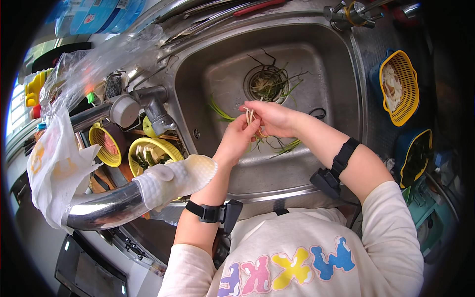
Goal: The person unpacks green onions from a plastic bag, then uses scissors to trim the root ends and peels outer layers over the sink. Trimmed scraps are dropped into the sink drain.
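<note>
Over the stainless-steel sink (274, 167), my left hand (237, 135) and my right hand (274, 117) meet. Between their fingertips they pinch a small bunch of thin pale stalks (250, 116), which look like scallion or chive bases. Green blades (220, 111) show to the left of my left hand; whether they belong to the bunch is hidden. Below the hands, loose green stems (287, 147) lie on the sink floor. Just beyond my fingers, the drain strainer (266, 83) holds green and brown plant scraps. A black loop (318, 112) lies by my right wrist.
A chrome tap (107, 208) wrapped in white cloth arches close to my left forearm. Yellow baskets (156, 143) of food stand left. At right are a yellow colander (404, 89) with pale strips and a blue-and-yellow basket (415, 159) with dark greens. Long utensils (222, 18) line the back.
</note>
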The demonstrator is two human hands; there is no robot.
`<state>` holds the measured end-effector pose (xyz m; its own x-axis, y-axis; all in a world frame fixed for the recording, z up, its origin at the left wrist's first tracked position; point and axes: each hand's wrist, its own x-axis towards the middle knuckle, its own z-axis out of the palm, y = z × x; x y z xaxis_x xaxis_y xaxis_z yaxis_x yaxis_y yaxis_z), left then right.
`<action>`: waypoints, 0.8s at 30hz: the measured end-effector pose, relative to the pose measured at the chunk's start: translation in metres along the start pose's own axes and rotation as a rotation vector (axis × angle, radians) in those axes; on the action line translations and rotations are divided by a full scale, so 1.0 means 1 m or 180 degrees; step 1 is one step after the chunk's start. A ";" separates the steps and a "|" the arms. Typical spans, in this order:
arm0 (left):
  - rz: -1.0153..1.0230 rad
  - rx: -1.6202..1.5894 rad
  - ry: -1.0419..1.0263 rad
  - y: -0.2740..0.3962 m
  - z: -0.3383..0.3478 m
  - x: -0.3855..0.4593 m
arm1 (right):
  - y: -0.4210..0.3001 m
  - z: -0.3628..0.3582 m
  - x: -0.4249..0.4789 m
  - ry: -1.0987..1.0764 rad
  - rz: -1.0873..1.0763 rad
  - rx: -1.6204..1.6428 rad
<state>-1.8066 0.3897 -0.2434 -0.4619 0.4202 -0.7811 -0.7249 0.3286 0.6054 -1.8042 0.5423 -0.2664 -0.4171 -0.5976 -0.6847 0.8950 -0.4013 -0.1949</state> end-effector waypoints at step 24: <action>0.1474 0.4275 0.1315 -0.059 -0.014 0.079 | 0.016 -0.097 -0.020 0.1964 -0.0987 -0.4244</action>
<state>-1.8070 0.3916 -0.3430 -0.7912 0.5143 -0.3309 0.4226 0.8509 0.3120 -1.7662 0.6148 -0.3240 -0.7854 -0.0948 -0.6117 0.4113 0.6587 -0.6301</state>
